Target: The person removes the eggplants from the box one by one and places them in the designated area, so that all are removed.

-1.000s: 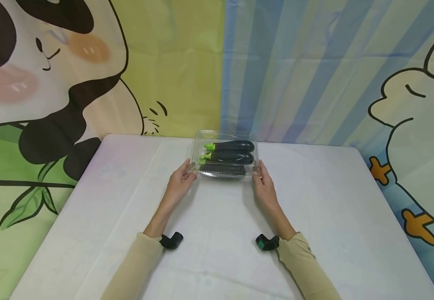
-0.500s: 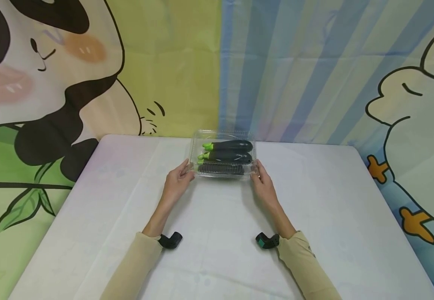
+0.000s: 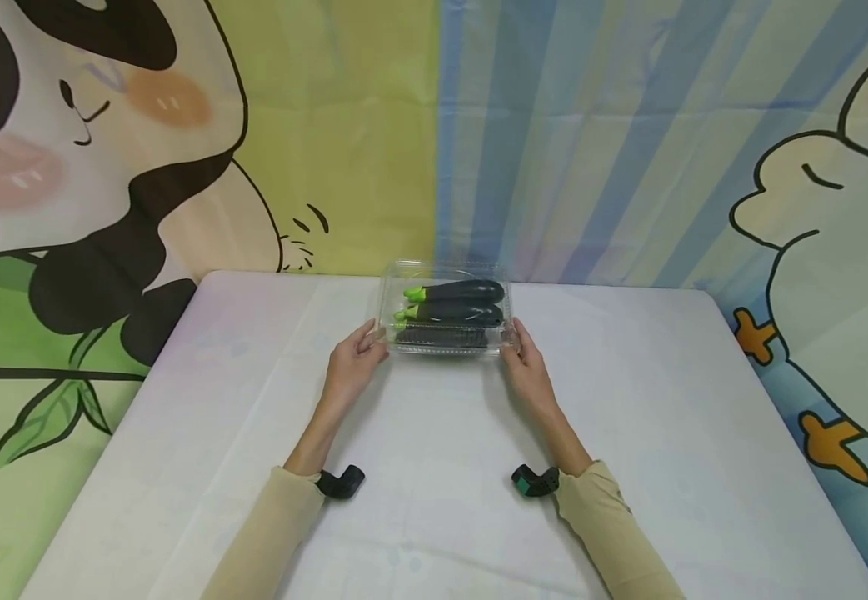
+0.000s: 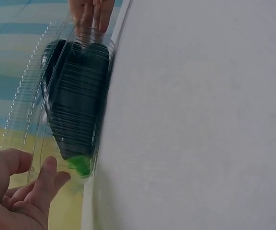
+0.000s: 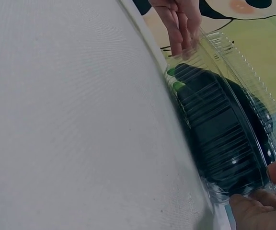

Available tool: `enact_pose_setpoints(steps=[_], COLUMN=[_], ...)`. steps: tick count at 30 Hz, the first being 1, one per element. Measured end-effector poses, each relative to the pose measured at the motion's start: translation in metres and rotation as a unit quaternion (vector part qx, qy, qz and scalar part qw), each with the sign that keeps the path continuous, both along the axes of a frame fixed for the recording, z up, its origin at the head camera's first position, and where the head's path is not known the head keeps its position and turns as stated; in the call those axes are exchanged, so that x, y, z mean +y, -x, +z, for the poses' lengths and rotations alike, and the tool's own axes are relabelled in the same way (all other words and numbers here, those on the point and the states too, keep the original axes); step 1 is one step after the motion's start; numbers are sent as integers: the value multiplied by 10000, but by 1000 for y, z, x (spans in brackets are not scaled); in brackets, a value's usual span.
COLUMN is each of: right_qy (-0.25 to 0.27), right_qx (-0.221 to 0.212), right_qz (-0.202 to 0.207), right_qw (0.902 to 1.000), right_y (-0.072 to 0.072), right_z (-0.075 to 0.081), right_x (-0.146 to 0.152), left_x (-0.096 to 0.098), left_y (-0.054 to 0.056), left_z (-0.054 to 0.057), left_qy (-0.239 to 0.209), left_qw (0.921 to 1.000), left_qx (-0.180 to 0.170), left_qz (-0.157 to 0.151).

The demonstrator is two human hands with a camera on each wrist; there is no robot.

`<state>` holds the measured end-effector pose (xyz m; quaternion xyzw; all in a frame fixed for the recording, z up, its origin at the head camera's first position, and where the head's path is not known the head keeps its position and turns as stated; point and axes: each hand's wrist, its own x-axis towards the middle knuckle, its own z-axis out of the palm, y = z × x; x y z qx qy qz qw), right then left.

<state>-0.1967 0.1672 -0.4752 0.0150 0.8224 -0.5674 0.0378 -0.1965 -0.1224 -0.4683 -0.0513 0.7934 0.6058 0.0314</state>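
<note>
I have the left hand [image 3: 351,368] and right hand [image 3: 530,371] pinching opposite ends of the clear clamshell [image 3: 445,350], likely balancing the eggplants [image 3: 458,314].

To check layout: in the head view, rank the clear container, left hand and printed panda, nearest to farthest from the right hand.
1. Clear container: gripped by right hand.
2. Left hand: container's opposite end.
3. Printed panda: backdrop, far left.

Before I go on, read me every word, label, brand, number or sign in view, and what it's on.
No readable text anywhere.
Clear plastic box and eggplants: no label or print visible.
Black wrist cameras: no legible marking.
Cartoon backdrop: drawings; one faint purple squiggle on the panda, too blurred to call a letter.
</note>
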Motion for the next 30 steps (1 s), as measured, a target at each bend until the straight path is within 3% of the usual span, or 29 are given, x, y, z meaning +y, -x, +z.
enact_pose_setpoints(steps=[15, 22, 30], right_qy=[636, 864, 454], right_qx=[336, 250, 182], right_qz=[298, 357, 368], right_qw=[9970, 9953, 9981], right_y=[3, -6, -14], right_z=[-6, 18, 33], right_x=[0, -6, -8], left_x=[-4, -12, -13], left_y=[2, 9, 20], left_z=[2, 7, 16], left_qy=[108, 593, 1215], left_qw=[9997, 9970, 9889], left_qx=[67, 21, -91], left_qz=[-194, -505, -852])
